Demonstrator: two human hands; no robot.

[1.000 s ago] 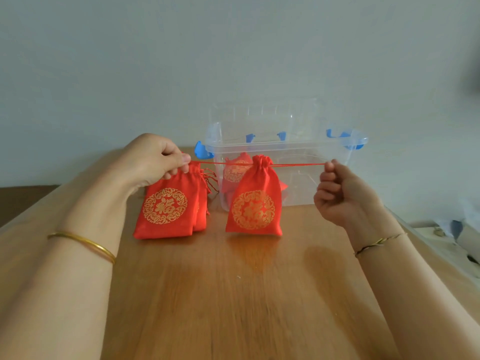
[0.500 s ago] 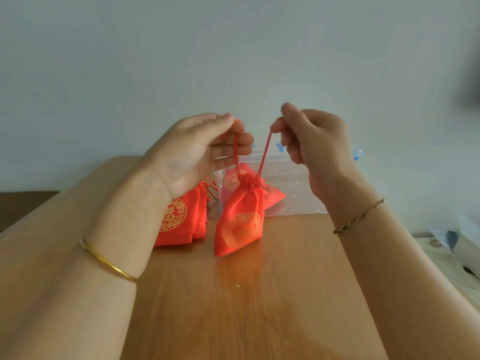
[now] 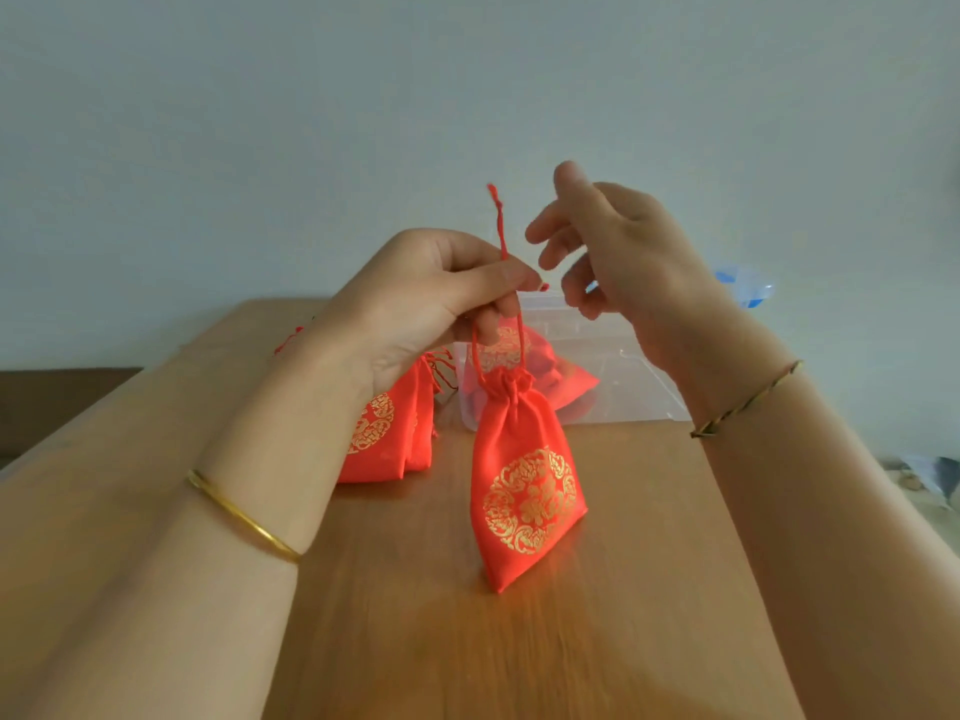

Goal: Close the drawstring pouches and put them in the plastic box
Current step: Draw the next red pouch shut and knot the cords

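A red drawstring pouch [image 3: 524, 485] with a gold round emblem hangs cinched shut, its lower corner near the wooden table [image 3: 623, 615]. My left hand [image 3: 415, 304] pinches both red drawstrings [image 3: 501, 226] above the pouch's neck. My right hand [image 3: 613, 246] is just right of the strings with fingers spread, holding nothing. Behind them stands the clear plastic box [image 3: 634, 376] with red pouches [image 3: 561, 379] inside. More red pouches [image 3: 389, 433] lie stacked on the table left of the box, partly hidden by my left wrist.
A pale wall rises behind the table. The box's blue handle clip [image 3: 743, 288] shows past my right hand. Some clutter [image 3: 930, 475] lies below the table's right edge. Bare wood stretches in front of the hanging pouch.
The strings were first pulled apart sideways, then both hands lifted the pouch. Now my right hand has let go of its string and my left hand holds both, with the pouch hanging nearer.
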